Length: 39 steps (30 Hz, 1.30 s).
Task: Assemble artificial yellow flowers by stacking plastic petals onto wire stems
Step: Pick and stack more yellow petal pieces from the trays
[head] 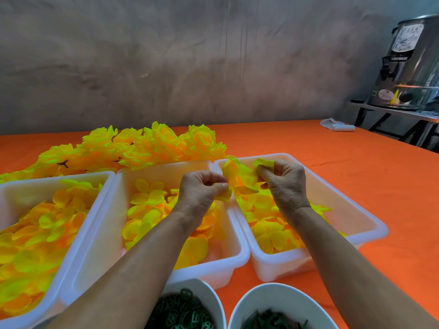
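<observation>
Two white bowls [251, 302] of green parts sit nearest. Above the right tub [351, 200], the left hand [200, 188] and right hand [282, 179] pinch yellow petals [235, 176] between them.

Bright even light, soft shadows, slight motion blur, wide-angle bending at edges
</observation>
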Available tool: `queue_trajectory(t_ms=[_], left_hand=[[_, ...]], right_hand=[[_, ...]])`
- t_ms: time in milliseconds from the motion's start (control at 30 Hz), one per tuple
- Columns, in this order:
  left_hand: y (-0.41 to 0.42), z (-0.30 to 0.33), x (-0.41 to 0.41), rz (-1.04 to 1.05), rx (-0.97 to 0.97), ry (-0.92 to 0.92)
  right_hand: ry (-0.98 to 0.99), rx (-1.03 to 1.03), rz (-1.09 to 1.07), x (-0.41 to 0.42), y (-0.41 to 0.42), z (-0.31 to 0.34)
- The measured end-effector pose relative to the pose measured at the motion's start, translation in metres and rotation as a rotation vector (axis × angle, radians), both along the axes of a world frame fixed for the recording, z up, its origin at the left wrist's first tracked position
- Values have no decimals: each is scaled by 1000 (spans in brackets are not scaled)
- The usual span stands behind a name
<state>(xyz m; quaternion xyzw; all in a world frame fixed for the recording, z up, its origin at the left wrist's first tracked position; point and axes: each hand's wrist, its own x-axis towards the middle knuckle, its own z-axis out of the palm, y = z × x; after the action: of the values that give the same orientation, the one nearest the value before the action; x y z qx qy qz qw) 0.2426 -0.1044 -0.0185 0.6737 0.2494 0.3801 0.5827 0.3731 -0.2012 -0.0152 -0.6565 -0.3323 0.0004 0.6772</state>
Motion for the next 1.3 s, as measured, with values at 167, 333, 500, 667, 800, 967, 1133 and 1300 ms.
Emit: queue_trajectory(t_ms=[167, 333, 500, 667, 800, 967, 1133, 1300], left_hand=[[-1, 2, 0, 7, -5, -48], [-8, 1, 4, -44, 36, -45], [-1, 3, 0, 7, 3, -82], [-3, 3, -1, -30, -24, -104], [0, 3, -1, -22, -86, -129], [-1, 3, 0, -27, -78, -109], [-7, 6, -2, -137, -89, -121], [-9, 5, -1, -233, -58, -92]], right_hand=[[63, 46, -160, 9, 0, -2], [49, -19, -362, 19, 0, -7], [201, 10, -407, 26, -2, -6], [232, 72, -170, 12, -1, -2], [212, 97, -44, 6, -5, 4], [284, 102, -78, 4, -4, 7], [263, 174, -252, 12, -2, 4], [144, 143, -419, 18, -2, -1]])
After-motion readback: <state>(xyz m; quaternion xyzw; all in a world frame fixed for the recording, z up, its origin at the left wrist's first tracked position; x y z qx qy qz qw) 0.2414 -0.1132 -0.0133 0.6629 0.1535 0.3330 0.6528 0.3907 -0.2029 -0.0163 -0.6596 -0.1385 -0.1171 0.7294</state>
